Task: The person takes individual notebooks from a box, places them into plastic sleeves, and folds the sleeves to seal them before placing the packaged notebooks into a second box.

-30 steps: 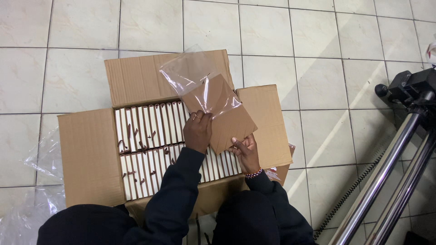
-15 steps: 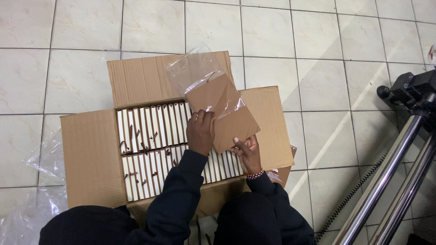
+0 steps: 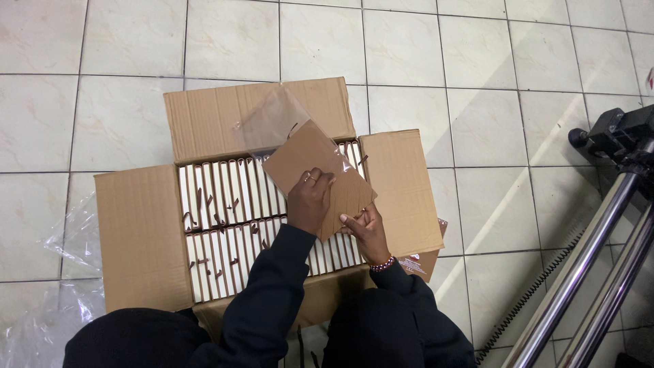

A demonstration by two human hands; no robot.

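- Brown notebook [image 3: 320, 174]: flat, corrugated-look cover, held tilted above the open cardboard box [image 3: 139, 235]; its far end sits inside a clear plastic sleeve [image 3: 272, 123], the near end bare.
- Left hand [image 3: 310, 203]: grip pressed onto the notebook's near face, fingers curled over its lower left edge; a ring shows on one finger.
- Right hand [image 3: 364, 232]: grip pinching the notebook's lower right corner from beneath; a beaded bracelet [image 3: 383, 264] at the wrist.
- Progress, as a judgement: the sleeve covers only about the upper half of the notebook, so the sleeving looks partway through.
- Box contents: two rows of cream-edged notebooks [image 3: 225, 194] standing on edge, brown ribbon ends poking up; all four flaps folded out flat on the tiled floor [image 3: 477, 68].
- Surroundings: crumpled clear plastic [image 3: 41, 300] at the left of the box; a tripod [image 3: 599, 272] with coiled cable at the right.
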